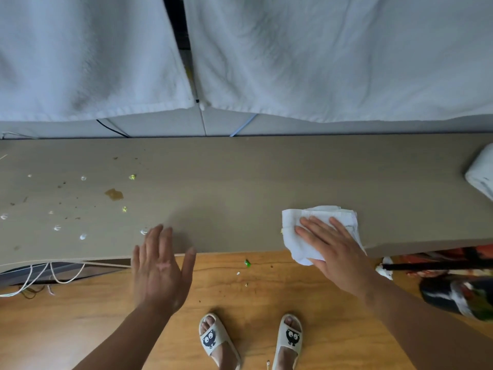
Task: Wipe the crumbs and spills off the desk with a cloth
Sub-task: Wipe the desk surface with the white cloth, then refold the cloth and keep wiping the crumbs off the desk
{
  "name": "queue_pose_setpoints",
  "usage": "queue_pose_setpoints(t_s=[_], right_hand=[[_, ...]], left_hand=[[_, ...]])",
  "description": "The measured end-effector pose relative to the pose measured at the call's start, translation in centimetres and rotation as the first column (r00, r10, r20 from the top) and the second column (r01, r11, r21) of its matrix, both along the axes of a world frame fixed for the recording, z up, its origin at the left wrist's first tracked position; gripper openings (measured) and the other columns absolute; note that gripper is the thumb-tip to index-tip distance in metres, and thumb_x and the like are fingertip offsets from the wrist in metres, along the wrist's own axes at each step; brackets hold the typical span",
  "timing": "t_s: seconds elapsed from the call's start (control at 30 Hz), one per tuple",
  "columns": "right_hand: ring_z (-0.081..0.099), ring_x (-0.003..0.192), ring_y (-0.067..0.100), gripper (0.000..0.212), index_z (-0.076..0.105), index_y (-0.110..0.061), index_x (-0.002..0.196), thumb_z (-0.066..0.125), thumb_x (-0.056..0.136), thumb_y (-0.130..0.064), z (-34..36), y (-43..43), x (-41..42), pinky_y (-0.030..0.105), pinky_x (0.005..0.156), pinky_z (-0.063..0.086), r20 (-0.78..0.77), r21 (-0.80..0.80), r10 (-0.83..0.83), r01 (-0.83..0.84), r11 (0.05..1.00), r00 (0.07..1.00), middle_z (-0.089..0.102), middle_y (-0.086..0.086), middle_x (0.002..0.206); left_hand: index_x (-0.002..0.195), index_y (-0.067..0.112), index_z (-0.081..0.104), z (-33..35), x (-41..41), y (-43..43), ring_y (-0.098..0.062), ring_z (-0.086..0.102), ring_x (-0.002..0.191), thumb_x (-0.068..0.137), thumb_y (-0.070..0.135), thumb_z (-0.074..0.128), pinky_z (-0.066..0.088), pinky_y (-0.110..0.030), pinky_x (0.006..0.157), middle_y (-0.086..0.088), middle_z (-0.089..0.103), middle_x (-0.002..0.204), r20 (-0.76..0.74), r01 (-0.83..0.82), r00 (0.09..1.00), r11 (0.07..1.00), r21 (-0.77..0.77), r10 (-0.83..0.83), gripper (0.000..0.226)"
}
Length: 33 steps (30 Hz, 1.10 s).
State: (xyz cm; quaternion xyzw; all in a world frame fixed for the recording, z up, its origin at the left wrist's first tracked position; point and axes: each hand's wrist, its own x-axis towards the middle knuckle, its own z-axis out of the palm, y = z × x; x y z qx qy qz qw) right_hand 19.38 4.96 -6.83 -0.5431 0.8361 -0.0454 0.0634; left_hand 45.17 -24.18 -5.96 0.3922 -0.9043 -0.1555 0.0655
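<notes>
- My right grip point(329, 245) lies flat with straight fingers, pressing down on the white cloth point(292, 222); it is not clenched round it.
- The cloth is folded and sits at the near edge of the surface point(240, 182), right of the middle. One corner hangs over the edge by my thumb.
- My left grip point(160, 265) is released, fingers spread, holding nothing. It is over the near edge, and I cannot tell whether it touches the surface.
- Just beyond its fingertips the mess begins, on the left part of the surface and well apart from the cloth: clear water drops point(82, 236), a brown spill point(114, 194), yellow-green bits point(132, 177) and scattered dark crumbs point(77, 217).
- A white roll point(480, 177) lies at the far right end of the surface.
- Two white towels point(80, 62) hang behind the surface.
- White cords point(40, 276) dangle under its left end.
- On the wooden floor point(93, 316) below lies a green scrap point(247, 263), near my feet in pale cartoon-face slippers point(213, 339).
</notes>
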Motion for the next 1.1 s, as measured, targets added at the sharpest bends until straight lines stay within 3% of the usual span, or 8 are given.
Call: queue_pose_setpoints(t_s=[0.3,0.47,0.53,0.6,0.7,0.8,0.93,1.1], right_hand=[[0.049,0.142,0.021,0.089,0.055,-0.017,0.146,0.093,0.066,-0.006,-0.5,8.4,-4.1,0.051,0.118,0.034,-0.002,-0.092,-0.209,0.208,0.974,0.978,0.055,0.003,0.152],[0.057,0.134,0.023,0.077,0.056,-0.020,0.146,0.081,0.077,0.003,1.0,10.9,-0.7,0.048,0.110,0.049,0.229,-0.136,-0.427,0.463,0.876,0.875,0.060,0.003,0.146],[0.057,0.126,0.008,0.065,0.052,-0.026,0.149,0.072,0.091,-0.004,3.5,10.9,1.6,0.026,0.104,0.046,0.501,-0.096,-0.477,0.595,0.798,0.722,0.061,-0.008,0.141],[0.060,0.116,-0.007,0.057,0.053,-0.028,0.147,0.071,0.095,-0.012,6.3,10.7,3.7,0.011,0.096,0.044,0.781,0.042,-0.439,0.664,0.746,0.444,0.064,-0.019,0.132],[0.073,0.110,0.019,0.041,0.064,-0.016,0.134,0.071,0.094,-0.005,10.0,10.4,5.8,0.035,0.095,0.059,0.969,0.227,-0.232,0.661,0.715,-0.081,0.077,0.002,0.116],[0.072,0.110,0.033,0.039,0.063,-0.008,0.132,0.069,0.094,-0.003,13.2,9.0,6.8,0.037,0.087,0.060,0.936,0.229,0.001,0.609,0.760,-0.353,0.074,0.020,0.120],[0.071,0.111,0.022,0.038,0.062,-0.006,0.136,0.062,0.098,-0.006,16.0,6.3,7.5,0.030,0.092,0.055,0.813,0.117,0.195,0.482,0.868,-0.549,0.073,0.012,0.120],[0.074,0.107,0.021,0.066,0.059,-0.015,0.133,0.087,0.076,-0.035,18.1,2.0,7.7,0.035,0.093,0.057,0.895,0.127,0.100,0.463,0.877,-0.434,0.077,0.006,0.115]], left_hand=[[0.135,0.012,0.054,2.4,-3.1,12.7,-0.032,0.051,0.127,0.098,0.057,0.039,0.046,-0.050,0.104,-0.009,0.052,0.139,-0.161,0.205,0.969,0.972,0.114,-0.185,0.060],[0.132,0.027,0.056,4.3,-3.7,18.3,-0.010,0.052,0.124,0.093,0.069,0.040,0.046,-0.031,0.099,0.013,0.050,0.136,-0.198,0.208,0.970,0.906,0.368,-0.142,0.060],[0.126,0.046,0.050,5.5,-3.9,19.6,0.003,0.053,0.119,0.086,0.080,0.043,0.045,-0.021,0.093,0.030,0.046,0.129,-0.193,0.191,0.976,0.821,0.539,-0.100,0.052],[0.122,0.053,0.044,7.1,-4.2,20.5,-0.001,0.055,0.119,0.089,0.062,0.061,0.048,-0.016,0.086,0.029,0.047,0.130,-0.163,0.144,0.986,0.716,0.683,-0.043,0.038],[0.137,0.044,0.045,9.5,-4.3,20.6,0.001,0.055,0.121,0.077,0.051,0.070,0.047,-0.009,0.082,0.022,0.051,0.139,-0.115,0.081,0.993,0.571,0.817,0.023,0.065],[0.143,0.042,0.048,12.3,-4.6,19.7,-0.005,0.058,0.125,0.065,0.052,0.066,0.047,-0.023,0.100,0.016,0.059,0.139,-0.149,0.100,0.978,0.294,0.951,0.149,0.081],[0.132,0.021,0.066,15.1,-4.0,18.2,-0.033,0.064,0.123,0.075,0.036,0.073,0.047,-0.056,0.108,-0.011,0.070,0.129,-0.176,0.161,0.943,0.075,0.984,0.283,0.059],[0.125,0.011,0.070,16.8,-1.1,15.5,-0.043,0.067,0.116,0.091,0.031,0.073,0.053,-0.060,0.100,-0.020,0.071,0.123,-0.291,0.219,0.890,0.230,0.948,0.351,0.040]])
